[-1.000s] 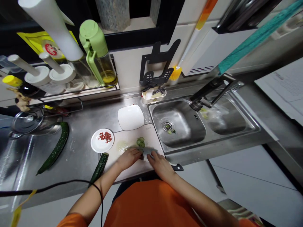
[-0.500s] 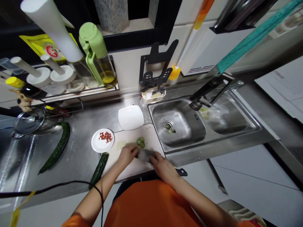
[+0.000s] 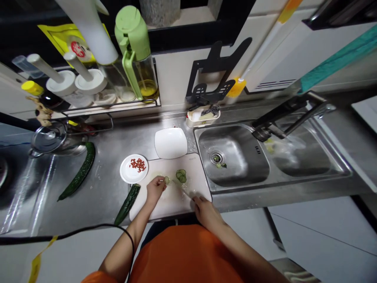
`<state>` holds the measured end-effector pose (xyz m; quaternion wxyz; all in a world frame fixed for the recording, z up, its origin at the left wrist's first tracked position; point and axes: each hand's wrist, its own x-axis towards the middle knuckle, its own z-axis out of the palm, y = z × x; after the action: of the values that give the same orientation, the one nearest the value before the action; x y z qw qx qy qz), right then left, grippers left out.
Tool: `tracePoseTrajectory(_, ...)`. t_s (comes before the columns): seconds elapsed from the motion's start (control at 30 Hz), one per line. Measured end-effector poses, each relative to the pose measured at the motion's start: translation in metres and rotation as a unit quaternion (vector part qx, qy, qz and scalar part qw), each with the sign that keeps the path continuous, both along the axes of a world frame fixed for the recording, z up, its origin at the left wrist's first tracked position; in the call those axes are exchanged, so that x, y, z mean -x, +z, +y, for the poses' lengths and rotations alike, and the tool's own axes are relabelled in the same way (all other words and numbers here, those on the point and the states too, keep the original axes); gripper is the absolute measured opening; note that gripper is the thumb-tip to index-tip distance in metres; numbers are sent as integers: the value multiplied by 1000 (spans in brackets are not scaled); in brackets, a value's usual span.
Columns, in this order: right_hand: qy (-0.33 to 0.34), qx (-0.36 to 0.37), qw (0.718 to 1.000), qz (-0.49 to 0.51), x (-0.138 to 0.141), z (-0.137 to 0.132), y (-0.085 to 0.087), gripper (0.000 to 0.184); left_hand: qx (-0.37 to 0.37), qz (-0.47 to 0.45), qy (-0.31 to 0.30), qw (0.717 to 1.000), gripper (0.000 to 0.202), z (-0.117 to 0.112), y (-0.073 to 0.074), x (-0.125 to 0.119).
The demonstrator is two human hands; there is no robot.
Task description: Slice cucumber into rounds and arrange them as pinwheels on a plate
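Observation:
My left hand (image 3: 154, 190) is closed in a pinch on a pale green cucumber slice (image 3: 167, 180), held over the left half of the white cutting board (image 3: 196, 165). My right hand (image 3: 207, 213) grips a knife (image 3: 185, 191), its thin blade angled up and left across the board and seen nearly edge-on. The knife's handle is hidden in the fingers. A small pile of cucumber slices (image 3: 181, 175) lies just beyond the blade. Left of the board rests a cut cucumber piece (image 3: 127, 205), its cut end by the board's edge.
A round plate of small red pieces (image 3: 125, 173) and a white square dish (image 3: 171, 143) stand behind the board. A whole cucumber (image 3: 79, 173) lies farther left. At right is a steel sink (image 3: 232, 157) under a black faucet (image 3: 273, 122). A black cable (image 3: 97, 226) crosses my left arm.
My left hand has drawn left, away from the knife, with a cucumber slice in its fingertips. The blade has turned from broadside to nearly edge-on. The whole view has shifted a little.

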<state>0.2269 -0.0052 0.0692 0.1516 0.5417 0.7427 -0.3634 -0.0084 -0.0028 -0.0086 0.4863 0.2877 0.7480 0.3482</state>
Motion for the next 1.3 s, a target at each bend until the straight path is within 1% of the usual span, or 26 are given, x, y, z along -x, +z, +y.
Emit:
tracePoseTrajectory(0.13,15,8,1000,-24,8,5,-1,30,22,-61,-15,998,23,0,-1,0)
tracePoseTrajectory(0.17,17,10,999,-30,10,6,-2,31,26,-60,-22,998,24,0,-1,0)
tracePoseTrajectory(0.2,18,13,999,-36,12,7,-2,34,26,-44,-30,998,23,0,-1,1)
tracePoseTrajectory(0.33,28,36,997,-64,19,12,4,41,2,72,-72,995,16,0,2,1)
tracePoseTrajectory(0.4,37,42,995,-77,22,13,8,45,1,99,-82,992,15,1,6,1)
tracePoseTrajectory(0.53,62,25,995,-80,25,9,15,53,1,134,-94,987,17,2,11,-1)
tracePoseTrajectory(0.67,77,23,994,-78,27,3,18,49,-23,180,-107,978,18,2,12,-2)
tracePoseTrajectory(0.73,81,25,993,-84,28,2,18,48,-22,192,-111,975,17,3,12,-2)
tracePoseTrajectory(0.9,83,13,993,-84,31,4,20,44,3,195,-110,975,17,5,11,0)
tracePoseTrajectory(1.13,87,9,993,-79,36,8,20,46,-16,203,-113,973,19,5,9,0)
tracePoseTrajectory(1.3,80,8,993,-82,38,8,19,43,-13,204,-114,972,19,6,9,0)
